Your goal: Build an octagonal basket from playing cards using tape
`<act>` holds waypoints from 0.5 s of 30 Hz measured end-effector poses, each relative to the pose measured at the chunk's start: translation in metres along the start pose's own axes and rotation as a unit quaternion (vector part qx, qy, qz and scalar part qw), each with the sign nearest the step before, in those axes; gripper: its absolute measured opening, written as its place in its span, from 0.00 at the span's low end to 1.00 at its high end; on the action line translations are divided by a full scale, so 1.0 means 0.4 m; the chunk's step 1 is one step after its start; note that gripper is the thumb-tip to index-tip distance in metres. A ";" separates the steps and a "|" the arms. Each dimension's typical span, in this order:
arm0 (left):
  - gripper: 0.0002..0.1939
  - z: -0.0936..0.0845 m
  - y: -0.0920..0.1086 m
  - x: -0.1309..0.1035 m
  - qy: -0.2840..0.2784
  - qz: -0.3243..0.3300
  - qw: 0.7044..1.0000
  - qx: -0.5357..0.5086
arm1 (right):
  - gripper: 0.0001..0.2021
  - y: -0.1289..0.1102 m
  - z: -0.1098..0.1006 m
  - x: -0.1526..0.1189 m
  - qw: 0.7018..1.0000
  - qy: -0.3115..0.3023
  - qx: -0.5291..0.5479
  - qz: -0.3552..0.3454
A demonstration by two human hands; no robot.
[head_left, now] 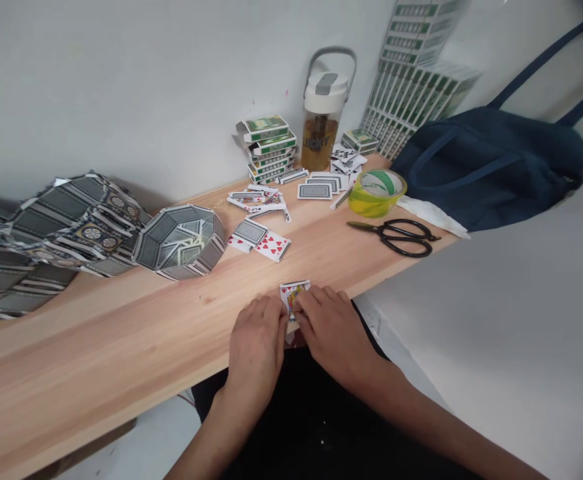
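At the table's near edge a playing card, a red-suited picture card with its edges folded up, lies face up between my hands. My left hand grips its left side with the fingers curled together. From the right, my right hand pinches the card, and its fingers cover part of the picture. Just beyond lie a face-down card and a heart card with a bent edge. Farther back is a heap of folded cards.
Left stand an octagonal card bowl and a larger card structure. Behind are stacked card boxes and a drink bottle. Yellow tape, black scissors and a blue bag lie right.
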State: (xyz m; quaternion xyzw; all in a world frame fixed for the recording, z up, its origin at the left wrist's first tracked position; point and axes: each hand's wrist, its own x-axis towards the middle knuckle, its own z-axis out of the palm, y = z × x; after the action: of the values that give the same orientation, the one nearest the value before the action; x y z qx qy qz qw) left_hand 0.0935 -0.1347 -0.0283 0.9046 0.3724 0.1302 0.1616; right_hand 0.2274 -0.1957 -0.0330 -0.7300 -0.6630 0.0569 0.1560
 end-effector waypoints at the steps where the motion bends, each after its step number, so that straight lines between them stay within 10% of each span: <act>1: 0.07 0.006 -0.003 -0.005 0.013 0.008 1.000 0.003 | 0.07 0.000 0.000 -0.001 1.000 0.000 0.003 0.003; 8: 0.16 0.071 -0.021 -0.082 0.167 0.097 0.981 0.034 | 0.06 0.003 0.002 -0.005 1.000 0.005 0.017 0.001; 15: 0.22 0.091 -0.007 -0.116 0.139 0.103 0.979 0.110 | 0.06 0.005 0.003 -0.006 0.998 0.015 0.057 0.009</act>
State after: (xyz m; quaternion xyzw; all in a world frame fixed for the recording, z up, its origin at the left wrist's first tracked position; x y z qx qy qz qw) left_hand 0.0728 -0.1731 -0.0680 0.9234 0.3078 0.2291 -0.0062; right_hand 0.2288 -0.1979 -0.0350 -0.7264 -0.6500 0.0848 0.2066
